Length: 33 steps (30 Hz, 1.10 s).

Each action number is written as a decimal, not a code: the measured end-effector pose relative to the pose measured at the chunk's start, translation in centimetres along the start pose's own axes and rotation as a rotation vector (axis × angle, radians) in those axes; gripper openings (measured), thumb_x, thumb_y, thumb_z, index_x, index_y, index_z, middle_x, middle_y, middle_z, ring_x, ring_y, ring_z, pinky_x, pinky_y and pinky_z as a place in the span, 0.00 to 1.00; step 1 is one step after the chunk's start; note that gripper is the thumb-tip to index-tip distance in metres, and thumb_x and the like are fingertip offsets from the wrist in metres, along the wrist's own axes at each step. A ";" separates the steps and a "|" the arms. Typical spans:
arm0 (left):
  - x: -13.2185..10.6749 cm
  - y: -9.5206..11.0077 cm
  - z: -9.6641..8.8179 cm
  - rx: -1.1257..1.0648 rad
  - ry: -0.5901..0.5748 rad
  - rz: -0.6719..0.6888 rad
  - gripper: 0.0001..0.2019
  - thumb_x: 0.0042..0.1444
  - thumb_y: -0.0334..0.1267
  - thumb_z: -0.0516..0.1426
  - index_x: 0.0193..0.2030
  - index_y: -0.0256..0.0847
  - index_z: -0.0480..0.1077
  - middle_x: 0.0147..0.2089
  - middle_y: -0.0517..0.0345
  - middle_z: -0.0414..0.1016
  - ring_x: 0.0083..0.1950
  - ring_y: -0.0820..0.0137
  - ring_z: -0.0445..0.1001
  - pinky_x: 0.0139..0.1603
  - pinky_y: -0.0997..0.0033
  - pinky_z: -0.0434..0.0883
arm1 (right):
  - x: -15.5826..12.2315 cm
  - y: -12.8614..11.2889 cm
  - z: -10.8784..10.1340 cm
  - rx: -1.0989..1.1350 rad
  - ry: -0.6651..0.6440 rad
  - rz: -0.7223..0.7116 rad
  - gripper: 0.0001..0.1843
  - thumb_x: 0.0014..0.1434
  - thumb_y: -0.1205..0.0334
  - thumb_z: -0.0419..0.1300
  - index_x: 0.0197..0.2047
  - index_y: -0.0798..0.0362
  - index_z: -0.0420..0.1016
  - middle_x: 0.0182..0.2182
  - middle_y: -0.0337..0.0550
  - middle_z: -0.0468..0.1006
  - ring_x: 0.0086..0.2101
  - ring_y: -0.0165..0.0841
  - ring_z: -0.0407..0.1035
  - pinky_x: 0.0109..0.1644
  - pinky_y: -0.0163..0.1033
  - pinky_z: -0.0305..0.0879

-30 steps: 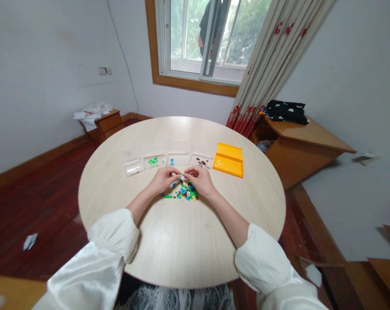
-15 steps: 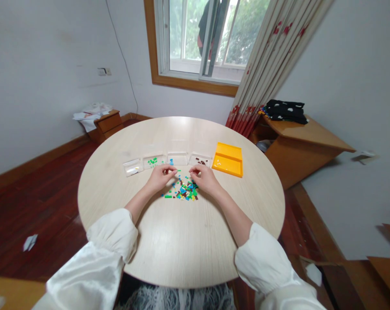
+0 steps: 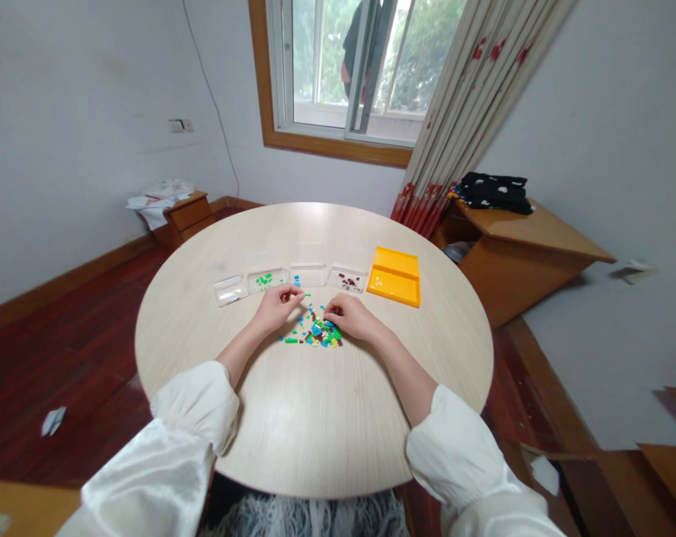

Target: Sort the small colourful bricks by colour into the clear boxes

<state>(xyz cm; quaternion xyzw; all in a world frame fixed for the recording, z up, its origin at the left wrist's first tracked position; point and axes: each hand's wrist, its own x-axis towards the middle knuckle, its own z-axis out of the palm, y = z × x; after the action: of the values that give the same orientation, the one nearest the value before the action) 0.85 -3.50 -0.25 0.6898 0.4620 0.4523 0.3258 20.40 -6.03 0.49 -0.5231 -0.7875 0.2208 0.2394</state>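
A loose pile of small toy bricks (image 3: 324,333) in green, blue, brown, yellow and white lies on the round table. At the pile's upper right edge is my right hand (image 3: 354,316), its fingertips pinched together over the bricks. Whatever they hold is too small to tell. To the left of the pile, my left hand (image 3: 276,309) hovers with thumb and finger brought together; I cannot make out anything between them. A clear box of green bricks (image 3: 260,274) stands just beyond it. A clear box of brown bricks (image 3: 338,283) is beyond my right hand.
Another clear box (image 3: 315,274) with a few blue bricks stands in the middle of the row. At its left end is a small clear box (image 3: 221,297). An open yellow case (image 3: 397,290) with a few white pieces sits at the right, on the pale table (image 3: 315,418).
My right hand has moved slightly left and down, onto the edge of the brick pile. My left hand has stayed nearly in place, shifting a little left.
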 end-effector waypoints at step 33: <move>0.4 -0.1 -0.2 0.080 0.076 -0.066 0.16 0.54 0.41 0.49 0.17 0.41 0.58 0.17 0.65 0.55 0.22 0.74 0.56 0.27 0.73 0.56 | 0.1 -0.3 0.1 0.109 0.147 0.064 0.06 0.56 0.68 0.55 0.29 0.56 0.72 0.24 0.38 0.73 0.27 0.28 0.64 0.34 0.32 0.57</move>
<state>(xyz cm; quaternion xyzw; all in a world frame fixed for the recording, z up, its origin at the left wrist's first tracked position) 0.69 -3.06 -0.08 0.6688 0.5143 0.4485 0.2950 20.07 -6.04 0.60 -0.5489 -0.7376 0.2318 0.3176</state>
